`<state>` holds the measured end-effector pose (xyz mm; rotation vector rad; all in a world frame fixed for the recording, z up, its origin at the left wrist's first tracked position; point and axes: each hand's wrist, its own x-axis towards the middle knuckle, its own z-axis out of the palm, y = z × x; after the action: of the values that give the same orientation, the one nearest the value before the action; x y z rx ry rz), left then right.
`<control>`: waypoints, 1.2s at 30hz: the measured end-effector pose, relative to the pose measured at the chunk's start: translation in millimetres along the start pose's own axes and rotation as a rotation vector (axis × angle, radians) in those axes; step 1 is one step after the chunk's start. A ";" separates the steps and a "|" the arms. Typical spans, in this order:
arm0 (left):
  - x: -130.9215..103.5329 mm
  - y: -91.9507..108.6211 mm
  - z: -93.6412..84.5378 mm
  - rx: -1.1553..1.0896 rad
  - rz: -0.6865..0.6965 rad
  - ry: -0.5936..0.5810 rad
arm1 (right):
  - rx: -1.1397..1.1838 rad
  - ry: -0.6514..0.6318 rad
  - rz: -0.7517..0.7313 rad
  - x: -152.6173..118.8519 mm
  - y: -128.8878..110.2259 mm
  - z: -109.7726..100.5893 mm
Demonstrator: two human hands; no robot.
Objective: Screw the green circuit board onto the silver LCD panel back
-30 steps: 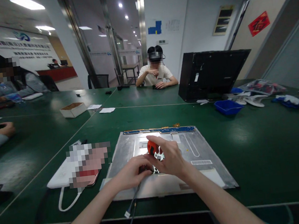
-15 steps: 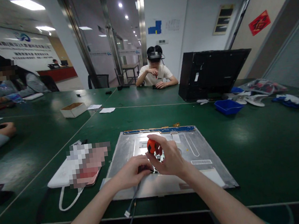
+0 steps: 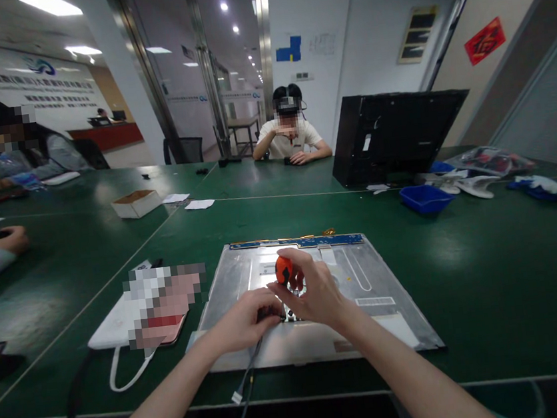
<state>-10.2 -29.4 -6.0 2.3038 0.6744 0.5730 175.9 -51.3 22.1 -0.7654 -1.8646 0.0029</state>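
Note:
A silver metal panel point(image 3: 389, 297) with a blue circuit strip along its far edge lies flat on the green table. My right hand point(image 3: 318, 292) is closed around an orange and black round handle point(image 3: 283, 271), held above the panel's middle. Just left of it, my left hand point(image 3: 250, 316) has its fingers pressed together at small parts on the panel; what they pinch is hidden. Thin dark cables point(image 3: 250, 376) run from under my left hand over the panel's near edge.
Left of the panel lie a white device point(image 3: 115, 321) with a cable and a pink phone point(image 3: 180, 314). Farther off are an open box point(image 3: 137, 203), a black monitor point(image 3: 401, 134), a blue tray point(image 3: 425, 199) and gloves point(image 3: 548, 190). Other people sit at the left and across the table.
The orange handle has turned slightly in my right hand and shifted a little. My left hand has barely moved.

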 end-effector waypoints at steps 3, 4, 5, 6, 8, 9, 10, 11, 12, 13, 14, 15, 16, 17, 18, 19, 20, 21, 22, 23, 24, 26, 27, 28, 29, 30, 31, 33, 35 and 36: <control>0.2 -0.8 0.4 -0.005 -0.010 -0.009 | 0.028 0.000 0.015 -1.9 1.3 2.0; 0.4 -0.9 0.6 -0.009 -0.011 -0.012 | 0.038 0.000 0.015 -2.3 1.7 2.4; 0.5 -0.8 0.8 -0.011 -0.013 -0.013 | 0.042 0.003 0.015 -2.6 1.9 2.8; 0.6 -0.6 0.9 -0.011 -0.015 -0.012 | 0.044 0.006 0.013 -2.6 2.1 2.9; 0.8 -0.2 1.0 -0.010 -0.020 -0.012 | 0.046 0.006 0.011 -2.1 2.1 2.5; 0.8 0.0 1.0 -0.013 -0.022 -0.014 | 0.045 0.003 0.011 -1.7 2.0 2.1; 0.8 0.1 0.9 -0.019 -0.021 -0.018 | 0.044 -0.003 0.011 -1.1 1.8 1.5; 0.9 0.1 0.8 -0.025 -0.021 -0.024 | 0.042 -0.015 0.010 -0.6 1.5 0.7; 0.9 0.2 0.8 -0.030 -0.022 -0.029 | 0.039 -0.031 0.006 0.0 1.1 -0.1; 0.9 0.3 0.7 -0.033 -0.024 -0.031 | 0.033 -0.048 0.002 0.6 0.7 -0.9; 1.0 0.4 0.7 -0.034 -0.025 -0.031 | 0.031 -0.065 -0.004 1.1 0.4 -1.8; 1.0 0.5 0.7 -0.035 -0.025 -0.030 | 0.037 -0.083 -0.010 1.4 0.0 -2.7; 1.1 0.6 0.7 -0.036 -0.023 -0.026 | 0.051 -0.096 -0.016 1.7 -0.3 -3.4; 1.1 0.6 0.7 -0.038 -0.018 -0.022 | 0.072 -0.105 -0.021 1.7 -0.5 -4.1; 1.1 0.4 0.8 -0.042 -0.010 -0.017 | 0.092 -0.113 -0.023 1.7 -0.7 -4.5; 1.1 0.1 1.0 -0.048 -0.001 -0.013 | 0.109 -0.119 -0.020 1.6 -1.0 -4.8; 1.1 -0.5 1.1 -0.054 0.008 -0.011 | 0.120 -0.124 -0.016 1.4 -1.2 -4.9; 1.0 -1.2 1.4 -0.060 0.014 -0.010 | 0.120 -0.125 -0.009 1.2 -1.3 -4.9; 0.9 -2.0 1.7 -0.064 0.017 -0.010 | 0.114 -0.123 -0.001 1.0 -1.5 -4.6; 0.8 -2.9 2.0 -0.066 0.016 -0.013 | 0.107 -0.121 0.005 0.8 -1.6 -4.3; 0.7 -3.7 2.3 -0.065 0.013 -0.015 | 0.101 -0.117 0.008 0.5 -1.6 -3.8; 0.5 -5.0 2.9 -0.056 -0.001 -0.016 | 0.097 -0.110 0.011 -0.1 -1.3 -2.4; 0.4 -5.3 3.1 -0.051 -0.009 -0.014 | 0.095 -0.109 0.015 -0.6 -1.0 -1.6; 0.3 -5.5 3.3 -0.047 -0.016 -0.013 | 0.097 -0.108 0.016 -1.1 -0.7 -0.7; 0.3 -5.5 3.4 -0.044 -0.021 -0.013 | 0.097 -0.106 0.018 -1.7 -0.3 0.1; 0.3 -5.4 3.4 -0.041 -0.024 -0.013 | 0.097 -0.104 0.018 -2.2 0.0 0.9; 0.3 -5.3 3.4 -0.039 -0.023 -0.015 | 0.096 -0.100 0.019 -2.6 0.3 1.5; 0.4 -4.9 3.2 -0.035 -0.017 -0.019 | 0.094 -0.086 0.021 -3.1 0.7 2.3; 0.5 -4.1 2.8 -0.030 -0.013 -0.022 | 0.088 -0.074 0.023 -3.1 0.8 2.6; 0.5 -3.5 2.4 -0.028 -0.014 -0.020 | 0.085 -0.072 0.024 -3.0 0.8 2.5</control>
<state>-9.6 -28.0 -10.0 2.2747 0.6683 0.5483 174.9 -51.3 18.2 -0.7372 -1.9111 0.1254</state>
